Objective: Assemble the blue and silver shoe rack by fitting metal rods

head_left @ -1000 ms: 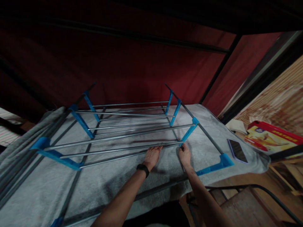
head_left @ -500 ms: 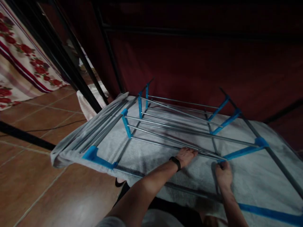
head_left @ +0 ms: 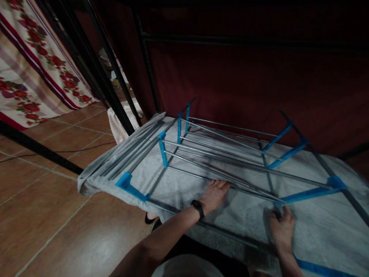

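A drying rack of grey metal rods [head_left: 230,157] and blue plastic brackets [head_left: 302,192] lies across a grey blanket [head_left: 242,215]. My left hand [head_left: 215,195], with a dark band on its wrist, has its fingers curled over a thin front rod. My right hand [head_left: 282,227] is just in front of the inner end of the right front bracket, where several rod ends meet. Its thumb and fingers are apart, with a dark gap between them. Whether its fingertips touch the bracket is hard to see.
Loose grey rods [head_left: 135,150] lie at the blanket's left end. Black metal posts [head_left: 95,73] stand at the left, and a dark red cloth [head_left: 245,84] hangs behind. A floral curtain [head_left: 54,65], a pale cloth [head_left: 118,121] and a thin cable [head_left: 63,151] are over the tiled floor.
My right hand has drawn back from the bracket end and its fingers have parted. My left hand has slid a little leftward along the rod. The view has shifted slightly left.
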`<state>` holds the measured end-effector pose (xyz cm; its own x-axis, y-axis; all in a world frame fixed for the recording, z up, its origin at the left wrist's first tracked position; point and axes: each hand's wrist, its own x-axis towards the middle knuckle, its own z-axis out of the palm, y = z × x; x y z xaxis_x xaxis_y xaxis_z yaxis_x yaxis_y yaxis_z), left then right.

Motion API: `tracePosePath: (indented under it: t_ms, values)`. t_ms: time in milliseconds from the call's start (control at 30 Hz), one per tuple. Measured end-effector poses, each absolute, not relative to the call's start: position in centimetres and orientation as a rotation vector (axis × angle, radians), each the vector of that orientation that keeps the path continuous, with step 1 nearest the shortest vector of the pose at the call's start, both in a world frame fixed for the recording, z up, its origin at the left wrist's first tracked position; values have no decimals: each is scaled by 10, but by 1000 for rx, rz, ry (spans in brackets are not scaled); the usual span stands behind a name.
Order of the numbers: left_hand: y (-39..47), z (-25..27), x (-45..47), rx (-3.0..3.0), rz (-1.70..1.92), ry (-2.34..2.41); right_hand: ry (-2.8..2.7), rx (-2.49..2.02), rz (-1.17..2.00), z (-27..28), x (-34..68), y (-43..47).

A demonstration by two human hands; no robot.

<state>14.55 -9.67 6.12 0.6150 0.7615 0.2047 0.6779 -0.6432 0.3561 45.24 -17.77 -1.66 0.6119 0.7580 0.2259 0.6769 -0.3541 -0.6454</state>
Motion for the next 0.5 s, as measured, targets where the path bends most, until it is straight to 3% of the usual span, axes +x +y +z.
tracePosePath:
  t_ms: [167,267,500]
  values:
    - [-106,58,49,2104,767,1714,-1198,-2088,-5,-8,402,-201]
    - [-99,53,-2,1739,931,2168,-1544,-1825,107,7,347,-194]
    - [-67,40,-41,1425,842,2568,-2090,-1544,248,28,211,-113]
